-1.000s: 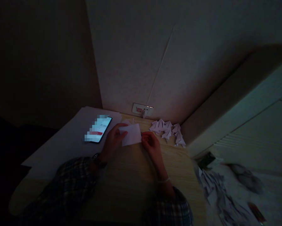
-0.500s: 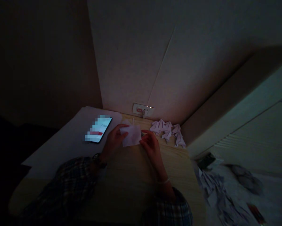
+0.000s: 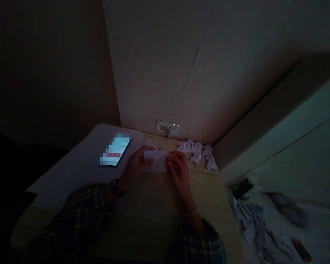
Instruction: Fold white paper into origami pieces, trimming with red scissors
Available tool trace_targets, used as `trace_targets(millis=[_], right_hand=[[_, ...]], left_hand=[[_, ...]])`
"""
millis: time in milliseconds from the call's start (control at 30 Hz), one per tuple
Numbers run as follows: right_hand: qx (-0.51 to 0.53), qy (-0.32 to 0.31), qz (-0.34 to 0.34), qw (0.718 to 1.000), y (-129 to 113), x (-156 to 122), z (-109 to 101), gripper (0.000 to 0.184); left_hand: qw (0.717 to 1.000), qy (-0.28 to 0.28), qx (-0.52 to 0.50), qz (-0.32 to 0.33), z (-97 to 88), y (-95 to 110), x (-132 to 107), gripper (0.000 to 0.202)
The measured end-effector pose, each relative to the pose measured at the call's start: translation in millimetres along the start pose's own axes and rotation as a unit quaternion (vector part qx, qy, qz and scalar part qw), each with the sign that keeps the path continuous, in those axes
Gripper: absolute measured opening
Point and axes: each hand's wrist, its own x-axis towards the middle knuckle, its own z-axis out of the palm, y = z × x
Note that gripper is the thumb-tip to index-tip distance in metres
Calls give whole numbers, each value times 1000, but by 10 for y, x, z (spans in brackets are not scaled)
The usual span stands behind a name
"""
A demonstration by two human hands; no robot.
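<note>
The person sits at a pale wooden table [image 3: 153, 209] in a very dark room. A small white sheet of paper [image 3: 157, 163] is near the far edge of the table, between the two hands; I cannot tell if it touches the wood. The left hand [image 3: 136, 165] closes its thumb and fingers on the left edge of the sheet. The right hand [image 3: 178, 170] bends its fingers over the right edge and grips it there.

Just to the left of the left hand, a lit smartphone [image 3: 115, 150] lies on large white paper sheets [image 3: 76, 168]. To the right of the hands, a heap of folded white paper planes [image 3: 199, 152] sits in the corner of the table. A white wall socket [image 3: 167, 127] is behind the hands. The left wrist carries a dark wristwatch [image 3: 115, 185], and the right wrist a pale bracelet [image 3: 191, 212]. More scattered folded papers [image 3: 253, 227] lie lower, to the right of the table.
</note>
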Motion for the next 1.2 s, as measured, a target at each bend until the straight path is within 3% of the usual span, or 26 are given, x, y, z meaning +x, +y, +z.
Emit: trace_targets(millis=[133, 233, 300, 467, 900, 1100, 1200], right_hand=[[-41, -3, -31, 999, 35, -27, 19, 4], [-45, -22, -60, 997, 47, -42, 25, 18], [-65, -37, -79, 994, 34, -44, 17, 23], [-129, -54, -118, 983, -14, -33, -9, 16], [-118, -54, -113, 985, 17, -25, -30, 26], [-109, -47, -110, 987, 35, -27, -15, 51], [-104, -36, -104, 988, 50, -22, -13, 45]], left_hand=[[999, -10, 35, 21, 0, -25, -4, 43], [999, -21, 44, 23, 8, -52, -7, 47], [999, -33, 32, 20, 16, -71, -7, 49], [998, -44, -41, -3, 14, -69, 20, 50], [974, 45, -194, -111, -3, 25, -6, 50], [984, 28, -161, -75, -10, 83, -34, 51], [991, 8, -122, -59, -17, 77, -21, 52]])
